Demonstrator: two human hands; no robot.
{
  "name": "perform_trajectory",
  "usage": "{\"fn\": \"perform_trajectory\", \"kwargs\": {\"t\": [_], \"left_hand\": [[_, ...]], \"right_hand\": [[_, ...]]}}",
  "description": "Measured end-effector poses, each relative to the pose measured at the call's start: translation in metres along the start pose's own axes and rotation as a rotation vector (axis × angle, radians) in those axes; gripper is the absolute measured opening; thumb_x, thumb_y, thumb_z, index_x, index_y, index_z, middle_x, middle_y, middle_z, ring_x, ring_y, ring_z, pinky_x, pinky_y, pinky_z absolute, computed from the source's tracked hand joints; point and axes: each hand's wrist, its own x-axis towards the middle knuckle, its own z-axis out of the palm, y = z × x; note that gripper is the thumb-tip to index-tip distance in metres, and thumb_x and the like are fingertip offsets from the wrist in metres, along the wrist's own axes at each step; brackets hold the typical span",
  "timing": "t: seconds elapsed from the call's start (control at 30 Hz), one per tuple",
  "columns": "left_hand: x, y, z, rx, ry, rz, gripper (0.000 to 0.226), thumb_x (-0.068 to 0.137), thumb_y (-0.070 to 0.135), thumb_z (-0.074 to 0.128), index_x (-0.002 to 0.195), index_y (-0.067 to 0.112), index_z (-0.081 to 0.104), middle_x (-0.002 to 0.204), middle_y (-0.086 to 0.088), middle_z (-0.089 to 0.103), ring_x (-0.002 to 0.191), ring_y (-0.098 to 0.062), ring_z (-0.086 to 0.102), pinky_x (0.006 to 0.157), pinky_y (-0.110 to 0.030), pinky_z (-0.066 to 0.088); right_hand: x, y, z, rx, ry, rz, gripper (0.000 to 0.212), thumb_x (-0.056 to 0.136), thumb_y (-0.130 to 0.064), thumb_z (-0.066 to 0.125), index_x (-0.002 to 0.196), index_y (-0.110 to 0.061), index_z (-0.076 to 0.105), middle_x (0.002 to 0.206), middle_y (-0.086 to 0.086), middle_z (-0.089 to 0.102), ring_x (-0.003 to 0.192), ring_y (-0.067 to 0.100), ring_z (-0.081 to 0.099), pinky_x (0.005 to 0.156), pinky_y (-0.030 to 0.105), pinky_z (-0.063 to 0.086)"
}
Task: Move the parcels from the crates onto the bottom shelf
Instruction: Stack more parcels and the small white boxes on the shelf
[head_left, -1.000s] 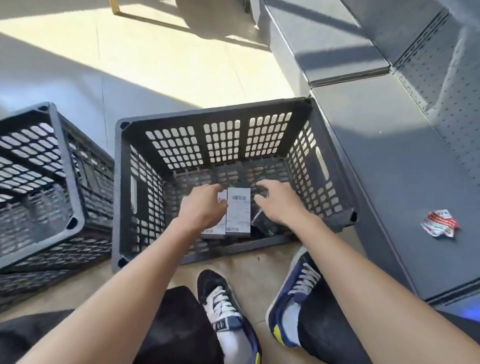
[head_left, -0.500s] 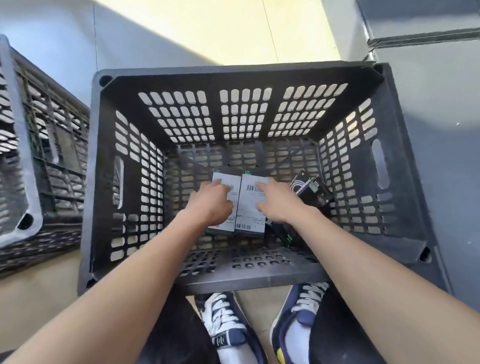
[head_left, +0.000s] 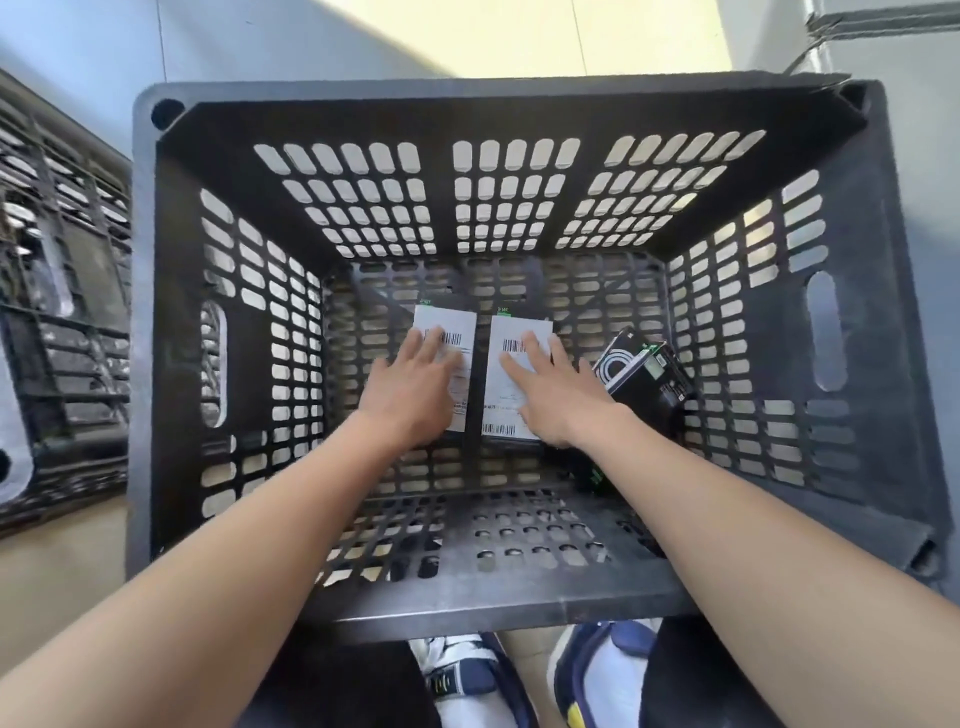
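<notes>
Parcels lie side by side on the black crate (head_left: 156, 322) floor: left parcel (head_left: 460, 325) under the flat, open left hand (head_left: 415, 387), right parcel (head_left: 506, 410) under the spread right hand (head_left: 553, 395); both white labels carry barcodes, print unreadable; a black box (head_left: 649, 379) sits just right

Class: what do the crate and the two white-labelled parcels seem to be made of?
Crate: looks like moulded matt black plastic, given its slotted walls and rounded corners.
Left parcel and right parcel: white printed paper labels with barcodes cover the tops; probably cardboard boxes beneath, though that is hidden.
</notes>
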Motion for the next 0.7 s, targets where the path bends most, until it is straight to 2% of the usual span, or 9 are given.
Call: {"fn": "perform_trajectory", "kwargs": {"t": [0.1,0.2,0.3,0.4,0.5,0.6,0.7], "left_hand": [[0.004,-0.008,-0.001,-0.037,0.046,-0.002,0.054,0.095,0.018,0.049,0.146,0.029,0.037,0.168,-0.002,0.01,0.155,-0.023,0.0,0.114,-0.058,0.031],[0.006,-0.005,0.001,-0.063,0.112,-0.046,0.046,0.095,0.019,0.049,0.141,0.029,0.046,0.163,-0.005,0.021,0.156,-0.028,-0.005,0.114,-0.057,0.029],[0.011,0.004,0.004,-0.131,0.161,-0.119,0.041,0.094,0.023,0.05,0.136,0.023,0.05,0.159,-0.005,0.026,0.155,-0.031,-0.004,0.11,-0.059,0.031],[0.014,0.009,0.009,-0.217,0.159,-0.161,0.049,0.095,0.03,0.054,0.141,0.025,0.038,0.163,-0.002,0.014,0.154,-0.037,-0.001,0.105,-0.066,0.036],[0.016,0.009,0.015,-0.242,0.136,-0.183,0.061,0.097,0.04,0.053,0.15,0.029,0.024,0.167,0.004,-0.001,0.153,-0.039,-0.001,0.104,-0.068,0.035],[0.018,0.005,0.019,-0.209,0.144,-0.188,0.071,0.097,0.051,0.051,0.155,0.032,0.016,0.168,0.007,-0.006,0.154,-0.037,-0.003,0.107,-0.067,0.033],[0.02,-0.001,0.019,-0.185,0.153,-0.201,0.081,0.093,0.06,0.055,0.156,0.033,0.013,0.168,0.007,-0.008,0.154,-0.036,-0.001,0.107,-0.067,0.035]], "right_hand": [[0.005,0.002,-0.005,0.022,0.076,-0.018,0.078,0.099,-0.005,0.037,0.159,-0.032,-0.004,0.164,0.003,-0.025,0.151,0.032,-0.021,0.123,0.056,0.01],[0.009,0.001,-0.001,0.061,0.141,-0.026,0.071,0.1,-0.007,0.035,0.16,-0.029,0.004,0.166,0.004,-0.019,0.152,0.033,-0.019,0.119,0.053,0.025],[0.01,-0.004,0.003,0.115,0.193,-0.017,0.063,0.104,-0.025,0.043,0.159,-0.026,0.011,0.166,0.004,-0.016,0.151,0.034,-0.019,0.114,0.053,0.035],[0.01,-0.013,0.003,0.18,0.233,0.005,0.067,0.101,-0.042,0.052,0.155,-0.021,0.02,0.166,0.007,-0.011,0.151,0.037,-0.019,0.109,0.053,0.041],[0.013,-0.025,0.007,0.167,0.246,0.04,0.077,0.094,-0.05,0.06,0.151,-0.014,0.021,0.165,0.014,-0.013,0.149,0.044,-0.02,0.108,0.054,0.041],[0.016,-0.03,0.013,0.112,0.259,0.075,0.086,0.09,-0.053,0.064,0.15,-0.013,0.016,0.163,0.016,-0.017,0.147,0.047,-0.021,0.111,0.059,0.033],[0.018,-0.03,0.013,0.103,0.275,0.083,0.087,0.091,-0.048,0.065,0.151,-0.014,0.011,0.163,0.014,-0.02,0.147,0.047,-0.021,0.111,0.063,0.032]]}}
